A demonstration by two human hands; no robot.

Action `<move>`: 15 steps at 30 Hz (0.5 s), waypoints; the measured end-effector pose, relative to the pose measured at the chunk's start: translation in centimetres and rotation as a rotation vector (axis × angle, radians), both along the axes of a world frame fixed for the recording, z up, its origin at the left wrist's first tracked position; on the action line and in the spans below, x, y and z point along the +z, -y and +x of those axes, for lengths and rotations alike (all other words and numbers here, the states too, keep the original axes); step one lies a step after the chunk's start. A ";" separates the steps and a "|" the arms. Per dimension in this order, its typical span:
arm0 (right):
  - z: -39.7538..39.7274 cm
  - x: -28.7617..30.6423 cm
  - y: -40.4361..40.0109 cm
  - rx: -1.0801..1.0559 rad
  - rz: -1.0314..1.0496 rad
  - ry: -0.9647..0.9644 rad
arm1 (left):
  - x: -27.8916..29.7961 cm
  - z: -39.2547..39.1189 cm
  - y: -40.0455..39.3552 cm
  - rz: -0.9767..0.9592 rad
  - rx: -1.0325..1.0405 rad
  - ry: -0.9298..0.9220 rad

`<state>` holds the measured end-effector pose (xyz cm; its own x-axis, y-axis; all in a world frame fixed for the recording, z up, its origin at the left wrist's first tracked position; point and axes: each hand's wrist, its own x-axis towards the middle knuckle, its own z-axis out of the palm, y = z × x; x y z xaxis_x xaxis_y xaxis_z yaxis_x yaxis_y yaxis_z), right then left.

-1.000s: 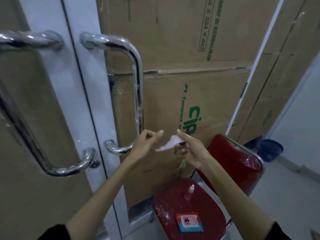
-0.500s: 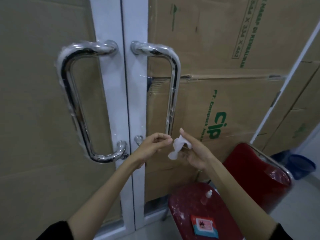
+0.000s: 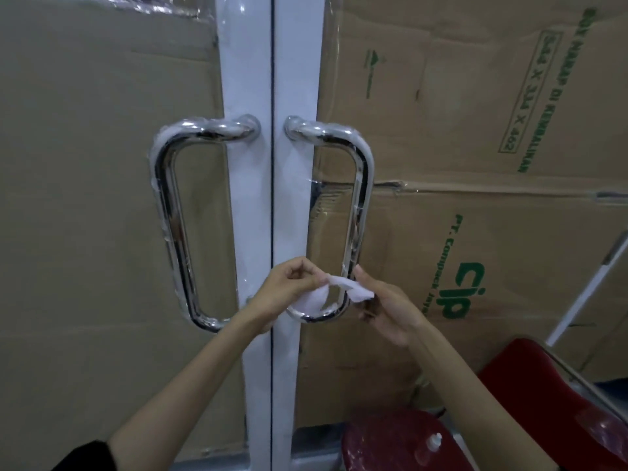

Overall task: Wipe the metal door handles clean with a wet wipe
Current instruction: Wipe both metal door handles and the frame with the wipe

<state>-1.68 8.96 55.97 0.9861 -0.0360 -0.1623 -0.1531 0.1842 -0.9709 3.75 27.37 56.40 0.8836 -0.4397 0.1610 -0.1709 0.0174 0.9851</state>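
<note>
Two chrome D-shaped door handles hang on a white double door: the left handle (image 3: 170, 212) and the right handle (image 3: 361, 205), both with bits of clear film at their top bends. A white wet wipe (image 3: 334, 285) is stretched between my two hands in front of the right handle's lower end. My left hand (image 3: 289, 294) pinches its left end with thumb and fingers. My right hand (image 3: 384, 304) pinches its right end. The wipe sags in the middle and hides part of the handle's lower bend.
Glass door panels show stacked cardboard boxes (image 3: 475, 215) with green print behind them. A red chair (image 3: 557, 413) stands at lower right, with a small white-capped bottle (image 3: 433, 443) on its seat. The white door frame (image 3: 261, 79) runs down the middle.
The view has swung left and centred on both handles. My hands have pulled the bunched wipe out wider between them, and both hands sit closer to the right handle's lower end.
</note>
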 end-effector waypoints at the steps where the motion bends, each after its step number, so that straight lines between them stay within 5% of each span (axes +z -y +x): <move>1: 0.3 0.2 0.3 0.003 0.044 0.004 | 0.8 0.1 0.1 -0.034 0.018 -0.025; 7: 2.2 6.2 -0.2 0.120 0.322 0.226 | 7.6 0.5 0.4 -0.124 0.037 -0.024; 15: 3.5 13.3 -2.5 0.279 0.506 0.257 | 14.7 2.2 -2.1 -0.023 0.229 0.318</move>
